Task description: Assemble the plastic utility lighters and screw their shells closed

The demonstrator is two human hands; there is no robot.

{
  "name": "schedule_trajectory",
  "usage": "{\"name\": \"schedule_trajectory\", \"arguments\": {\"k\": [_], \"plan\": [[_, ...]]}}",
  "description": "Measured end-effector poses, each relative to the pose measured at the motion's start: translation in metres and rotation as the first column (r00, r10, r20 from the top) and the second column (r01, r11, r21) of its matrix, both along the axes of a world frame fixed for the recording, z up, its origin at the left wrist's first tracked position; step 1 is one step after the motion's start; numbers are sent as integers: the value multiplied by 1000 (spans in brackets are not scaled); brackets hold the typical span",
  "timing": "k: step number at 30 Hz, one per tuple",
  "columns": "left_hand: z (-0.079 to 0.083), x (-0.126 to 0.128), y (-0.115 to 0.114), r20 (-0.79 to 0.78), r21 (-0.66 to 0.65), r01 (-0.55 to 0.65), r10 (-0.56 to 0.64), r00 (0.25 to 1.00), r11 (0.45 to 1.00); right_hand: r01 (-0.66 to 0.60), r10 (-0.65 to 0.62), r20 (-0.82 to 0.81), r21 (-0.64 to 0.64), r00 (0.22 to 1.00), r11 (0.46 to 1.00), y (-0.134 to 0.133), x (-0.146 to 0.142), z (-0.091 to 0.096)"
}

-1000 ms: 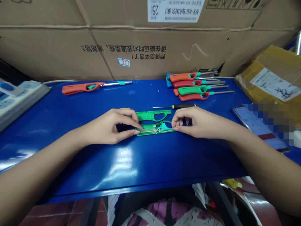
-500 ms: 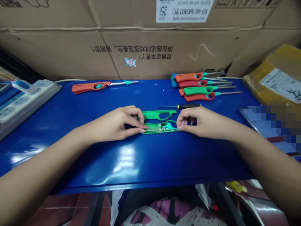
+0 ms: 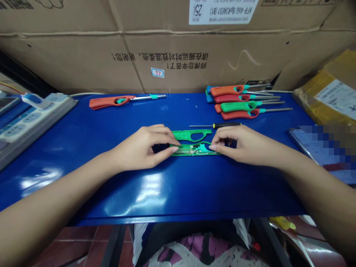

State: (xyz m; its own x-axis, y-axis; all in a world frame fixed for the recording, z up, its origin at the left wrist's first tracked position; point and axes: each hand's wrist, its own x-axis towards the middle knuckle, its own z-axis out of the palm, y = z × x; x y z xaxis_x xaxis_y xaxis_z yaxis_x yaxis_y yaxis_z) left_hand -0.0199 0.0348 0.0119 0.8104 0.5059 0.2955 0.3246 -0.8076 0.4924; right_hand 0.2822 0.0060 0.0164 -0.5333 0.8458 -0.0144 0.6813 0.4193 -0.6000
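A green lighter shell half (image 3: 183, 152) lies open side up on the blue table, with a clear tube, white wires and a teal trigger (image 3: 204, 148) in it. My left hand (image 3: 151, 148) grips its left end, index finger and thumb close together over the edge. At the right end, my right hand (image 3: 233, 144) pinches by the trigger and the shell; its fingertips hide what exactly is between them. Just behind lies the matching green shell half (image 3: 196, 135), its left end hidden by my left fingers.
A yellow-black screwdriver (image 3: 214, 126) lies behind my right hand. Several finished lighters (image 3: 239, 106) are piled at back right, and an orange lighter (image 3: 111, 102) lies at back left. A power strip (image 3: 33, 118) is left, a phone (image 3: 314, 148) right. A cardboard box (image 3: 172, 44) stands behind.
The view has shifted slightly. My left index finger has moved a little inward over the shell, and my right fingertips have moved slightly at the trigger end.
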Motion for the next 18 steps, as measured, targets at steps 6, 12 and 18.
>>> {"name": "schedule_trajectory", "arguments": {"k": [6, 12, 18], "plan": [[-6, 7, -10, -41, -57, -120, 118, 992, 991, -72, 70, 26, 92, 997, 993, 2, -1, -5], [-10, 10, -10, 7, -275, -222, 233, 972, 935, -99, 95, 36, 149, 995, 984, 1, -3, -8], [-10, 6, -5, 34, -233, -143, 155, 987, 962, -131, 124, 46, 187, 991, 974, 1, -3, -11]]}}
